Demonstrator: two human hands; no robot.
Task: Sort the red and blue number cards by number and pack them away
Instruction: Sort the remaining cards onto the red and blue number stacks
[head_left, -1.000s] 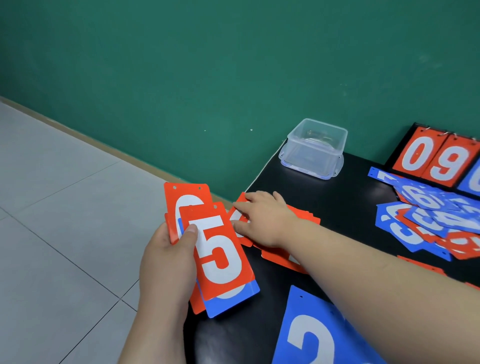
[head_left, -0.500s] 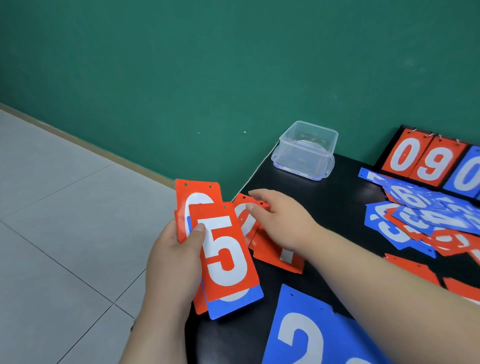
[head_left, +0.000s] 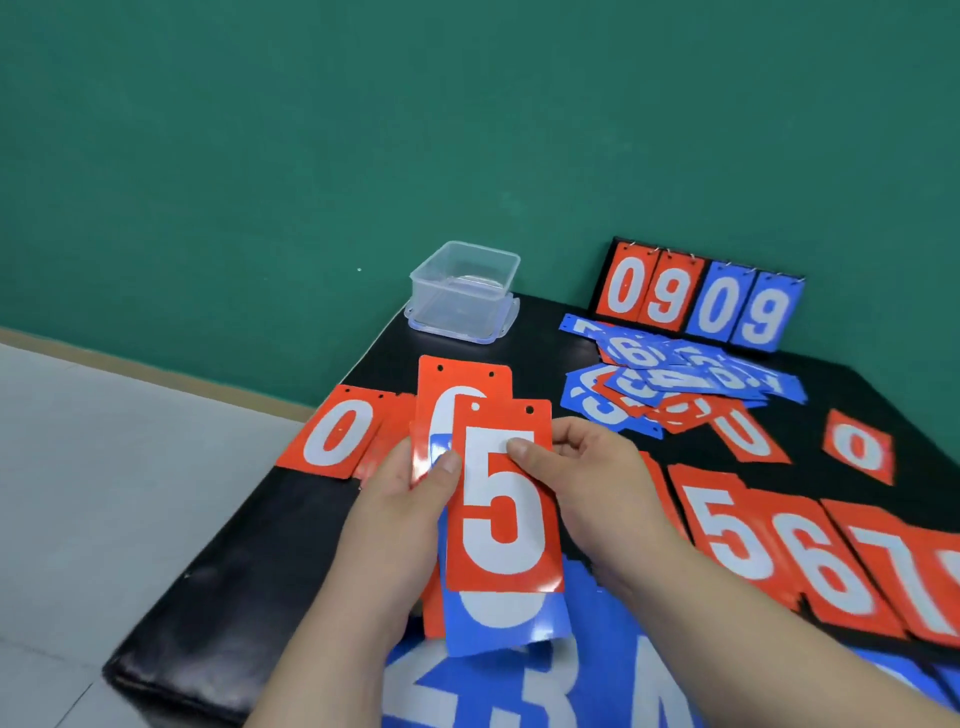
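Note:
My left hand (head_left: 400, 514) grips a fanned stack of red and blue cards, thumb across the front. The red 5 card (head_left: 501, 512) is on top of that stack, and my right hand (head_left: 597, 483) pinches its right edge with the thumb on its face. A red 0 card (head_left: 335, 431) lies on the black table (head_left: 239, 561) at the left. A row of red cards showing 5 (head_left: 724, 525), 6 (head_left: 831, 566) and 7 runs to the right. Blue cards with 3 (head_left: 524, 696) and other digits lie along the near edge.
A clear plastic box (head_left: 465, 291) stands on its lid at the table's far left corner. A flip scoreboard (head_left: 696, 296) reading 09 09 leans by the green wall. A loose heap of mixed cards (head_left: 670, 384) lies before it. Another red 0 card (head_left: 857, 447) lies far right.
My right hand left the red cards on the table and came to the held stack, taking the red 5 card. The view swung right, so more sorted cards show.

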